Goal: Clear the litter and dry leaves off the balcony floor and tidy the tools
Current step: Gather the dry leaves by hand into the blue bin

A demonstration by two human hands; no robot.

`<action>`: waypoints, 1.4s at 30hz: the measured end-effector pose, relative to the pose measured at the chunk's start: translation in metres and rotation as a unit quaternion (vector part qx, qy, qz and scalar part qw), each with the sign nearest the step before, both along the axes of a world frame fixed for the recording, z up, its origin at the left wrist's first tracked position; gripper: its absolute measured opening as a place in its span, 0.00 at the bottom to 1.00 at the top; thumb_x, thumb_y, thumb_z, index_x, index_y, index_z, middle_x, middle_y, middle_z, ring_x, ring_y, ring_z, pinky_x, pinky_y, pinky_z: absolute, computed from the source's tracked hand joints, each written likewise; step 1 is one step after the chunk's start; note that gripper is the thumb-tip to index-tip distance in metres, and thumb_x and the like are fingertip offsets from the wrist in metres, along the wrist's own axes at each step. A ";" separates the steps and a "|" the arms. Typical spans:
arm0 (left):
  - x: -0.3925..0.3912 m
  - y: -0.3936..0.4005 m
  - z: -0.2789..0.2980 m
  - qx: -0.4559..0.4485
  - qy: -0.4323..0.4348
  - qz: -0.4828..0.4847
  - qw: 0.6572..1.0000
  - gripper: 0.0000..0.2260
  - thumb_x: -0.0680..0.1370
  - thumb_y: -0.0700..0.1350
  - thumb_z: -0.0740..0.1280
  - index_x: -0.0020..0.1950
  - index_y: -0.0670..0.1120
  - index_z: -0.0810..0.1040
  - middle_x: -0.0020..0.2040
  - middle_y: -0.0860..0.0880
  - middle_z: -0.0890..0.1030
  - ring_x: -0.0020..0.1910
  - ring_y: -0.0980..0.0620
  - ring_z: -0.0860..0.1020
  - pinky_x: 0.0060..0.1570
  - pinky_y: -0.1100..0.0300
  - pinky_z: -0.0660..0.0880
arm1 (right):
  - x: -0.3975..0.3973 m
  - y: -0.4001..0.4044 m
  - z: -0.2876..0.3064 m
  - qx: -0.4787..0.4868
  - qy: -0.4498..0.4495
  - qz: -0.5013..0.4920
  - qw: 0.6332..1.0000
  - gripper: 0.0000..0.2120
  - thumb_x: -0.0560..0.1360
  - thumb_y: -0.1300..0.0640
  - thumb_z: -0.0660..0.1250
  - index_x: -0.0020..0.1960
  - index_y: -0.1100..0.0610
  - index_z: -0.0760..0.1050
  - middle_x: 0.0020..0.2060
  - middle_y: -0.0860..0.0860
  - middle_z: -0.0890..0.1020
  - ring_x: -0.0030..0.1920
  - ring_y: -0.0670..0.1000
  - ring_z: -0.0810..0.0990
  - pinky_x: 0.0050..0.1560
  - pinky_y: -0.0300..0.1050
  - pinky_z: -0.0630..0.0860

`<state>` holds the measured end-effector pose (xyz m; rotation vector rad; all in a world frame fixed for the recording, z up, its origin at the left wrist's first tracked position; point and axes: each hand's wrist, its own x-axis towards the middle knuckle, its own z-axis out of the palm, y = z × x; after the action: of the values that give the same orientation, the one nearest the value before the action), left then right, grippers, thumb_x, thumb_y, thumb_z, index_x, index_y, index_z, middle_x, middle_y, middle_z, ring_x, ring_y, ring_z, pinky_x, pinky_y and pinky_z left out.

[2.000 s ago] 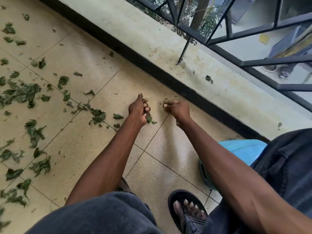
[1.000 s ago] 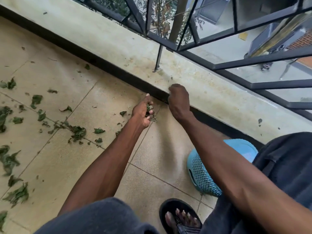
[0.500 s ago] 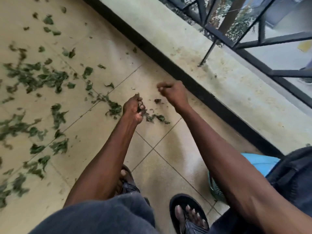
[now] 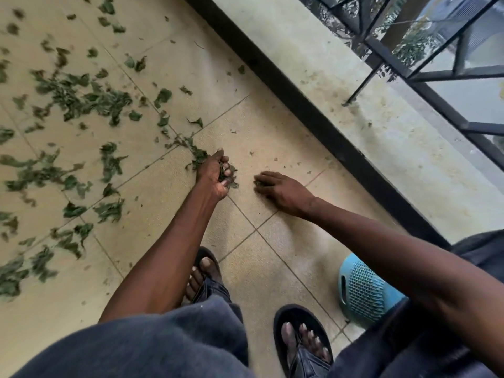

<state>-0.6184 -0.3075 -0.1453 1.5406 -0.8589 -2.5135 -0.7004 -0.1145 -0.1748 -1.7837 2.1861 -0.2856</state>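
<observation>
Leaves (image 4: 81,96) litter the floor (image 4: 267,137); left hand (image 4: 215,173) curled in a tight grip round a clump; right hand (image 4: 283,190) flat, fingers on a leaf.

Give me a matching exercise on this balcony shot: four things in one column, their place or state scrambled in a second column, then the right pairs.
Things
1. left hand
2. right hand
3. blue basket
4. loose leaves

Places or states
A. scattered across the tiles at the left
B. fingers down on the tiled floor, at a small leaf
C. on the floor under the right forearm
D. curled round a bunch of picked-up leaves

Pairs: 1-D, 2-B, 3-C, 4-A
</observation>
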 end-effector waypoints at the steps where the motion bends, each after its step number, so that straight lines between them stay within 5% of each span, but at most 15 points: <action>1: 0.001 0.001 -0.001 0.005 0.001 -0.004 1.000 0.14 0.83 0.49 0.61 0.39 0.46 0.68 0.25 0.52 0.67 0.17 0.57 0.64 0.15 0.69 0.54 | -0.004 0.006 0.000 -0.001 0.003 -0.013 1.000 0.19 0.82 0.53 0.55 0.66 0.60 0.74 0.69 0.61 0.73 0.70 0.61 0.70 0.67 0.61 0.71; 6: 0.003 0.011 -0.010 0.020 -0.018 -0.025 0.999 0.14 0.82 0.50 0.63 0.39 0.46 0.69 0.26 0.52 0.68 0.19 0.57 0.64 0.16 0.69 0.54 | -0.007 0.033 0.003 0.126 0.012 -0.003 0.992 0.30 0.79 0.63 0.60 0.78 0.58 0.55 0.78 0.58 0.53 0.78 0.58 0.50 0.76 0.56 0.53; 11: 0.000 0.032 -0.012 0.017 -0.036 -0.068 0.997 0.13 0.81 0.51 0.64 0.41 0.45 0.71 0.29 0.51 0.68 0.20 0.57 0.65 0.16 0.68 0.54 | -0.006 0.052 0.002 0.062 0.085 0.030 0.994 0.24 0.75 0.70 0.65 0.70 0.65 0.70 0.70 0.62 0.71 0.70 0.61 0.70 0.61 0.53 0.77; 14: 0.001 0.041 -0.011 0.008 -0.045 -0.104 0.994 0.13 0.81 0.53 0.65 0.42 0.45 0.74 0.30 0.51 0.68 0.20 0.58 0.65 0.17 0.68 0.54 | -0.018 0.042 0.004 0.000 0.062 -0.106 0.992 0.13 0.78 0.66 0.63 0.61 0.64 0.77 0.60 0.60 0.79 0.60 0.57 0.79 0.55 0.51 0.81; 15: 0.001 0.042 -0.012 0.009 -0.046 -0.112 0.993 0.14 0.80 0.54 0.65 0.44 0.44 0.75 0.30 0.51 0.68 0.21 0.58 0.65 0.17 0.68 0.54 | -0.023 0.034 0.008 -0.036 0.002 -0.215 0.976 0.12 0.79 0.65 0.62 0.59 0.64 0.79 0.58 0.59 0.81 0.58 0.54 0.80 0.56 0.47 0.80; 17: 0.003 0.041 -0.012 0.011 -0.037 -0.115 0.993 0.15 0.80 0.56 0.65 0.47 0.44 0.77 0.30 0.52 0.68 0.21 0.58 0.65 0.17 0.68 0.54 | -0.032 0.011 0.022 -0.087 -0.204 -0.452 0.864 0.11 0.76 0.68 0.64 0.55 0.64 0.82 0.53 0.56 0.84 0.52 0.49 0.82 0.55 0.41 0.80; 19: 0.003 0.037 -0.012 -0.001 -0.033 -0.108 0.994 0.19 0.79 0.59 0.65 0.52 0.43 0.79 0.30 0.52 0.67 0.22 0.59 0.65 0.17 0.67 0.55 | -0.027 -0.017 0.041 -0.123 -0.402 -0.519 0.744 0.08 0.74 0.68 0.69 0.52 0.64 0.83 0.48 0.55 0.86 0.46 0.51 0.85 0.53 0.51 0.82; 20: 0.004 0.035 -0.013 -0.010 -0.034 -0.099 0.994 0.20 0.78 0.60 0.65 0.52 0.43 0.79 0.30 0.52 0.68 0.22 0.59 0.65 0.17 0.67 0.56 | -0.017 -0.032 0.050 -0.124 -0.443 -0.505 0.730 0.07 0.74 0.68 0.70 0.51 0.64 0.83 0.46 0.54 0.86 0.45 0.53 0.85 0.51 0.54 0.82; 23: 0.008 0.024 -0.009 -0.011 -0.030 -0.034 0.999 0.21 0.78 0.61 0.64 0.50 0.42 0.80 0.35 0.48 0.78 0.29 0.54 0.75 0.23 0.65 0.67 | 0.023 -0.076 0.075 -0.067 -0.368 -0.382 0.845 0.11 0.75 0.69 0.67 0.54 0.61 0.83 0.47 0.50 0.85 0.40 0.44 0.83 0.45 0.38 0.80; 25: 0.016 0.011 -0.010 0.020 -0.009 0.032 0.999 0.23 0.79 0.61 0.63 0.51 0.41 0.81 0.46 0.43 0.84 0.42 0.48 0.83 0.34 0.59 0.77 | 0.045 -0.101 0.083 -0.006 -0.291 -0.274 0.917 0.20 0.71 0.71 0.64 0.58 0.59 0.82 0.47 0.52 0.85 0.42 0.48 0.82 0.42 0.39 0.77; 30: 0.050 -0.021 0.000 0.065 0.054 0.091 0.992 0.28 0.75 0.62 0.66 0.63 0.41 0.80 0.58 0.40 0.82 0.58 0.42 0.81 0.60 0.47 0.76 | 0.085 -0.138 0.087 -0.020 -0.184 -0.226 0.956 0.21 0.66 0.69 0.64 0.57 0.57 0.81 0.44 0.58 0.85 0.44 0.59 0.82 0.39 0.50 0.77; 33: 0.067 -0.034 0.005 0.038 0.046 0.112 0.992 0.22 0.77 0.55 0.68 0.62 0.40 0.80 0.58 0.39 0.82 0.55 0.42 0.82 0.53 0.51 0.79 | 0.104 -0.153 0.087 -0.083 -0.163 -0.229 0.956 0.13 0.63 0.68 0.66 0.46 0.60 0.82 0.39 0.59 0.83 0.41 0.60 0.80 0.36 0.48 0.74; 36: 0.079 -0.047 0.008 0.028 0.004 0.156 0.987 0.12 0.79 0.49 0.67 0.49 0.41 0.82 0.44 0.42 0.84 0.38 0.47 0.83 0.34 0.58 0.80 | 0.102 -0.176 0.080 -0.025 -0.103 -0.182 0.978 0.10 0.66 0.64 0.71 0.46 0.58 0.84 0.47 0.57 0.80 0.50 0.58 0.75 0.46 0.49 0.70; 39: 0.090 -0.066 0.006 0.014 -0.045 0.183 0.982 0.15 0.80 0.49 0.66 0.35 0.47 0.71 0.23 0.51 0.72 0.17 0.55 0.69 0.18 0.71 0.61 | 0.071 -0.200 0.080 0.077 -0.303 -0.175 0.934 0.07 0.74 0.61 0.70 0.51 0.60 0.84 0.51 0.55 0.85 0.45 0.51 0.82 0.47 0.45 0.78; 42: 0.099 -0.085 0.006 0.022 -0.036 0.211 0.976 0.17 0.80 0.50 0.67 0.33 0.48 0.67 0.22 0.53 0.68 0.17 0.56 0.65 0.16 0.70 0.54 | 0.018 -0.230 0.056 -0.012 -0.249 -0.292 0.924 0.16 0.76 0.53 0.68 0.60 0.60 0.80 0.58 0.56 0.82 0.51 0.50 0.82 0.54 0.42 0.76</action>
<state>-0.5194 -0.3929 -0.1393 1.6307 -0.4227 -2.1950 -0.6822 -0.3447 -0.1183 -0.8758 2.2528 -0.7982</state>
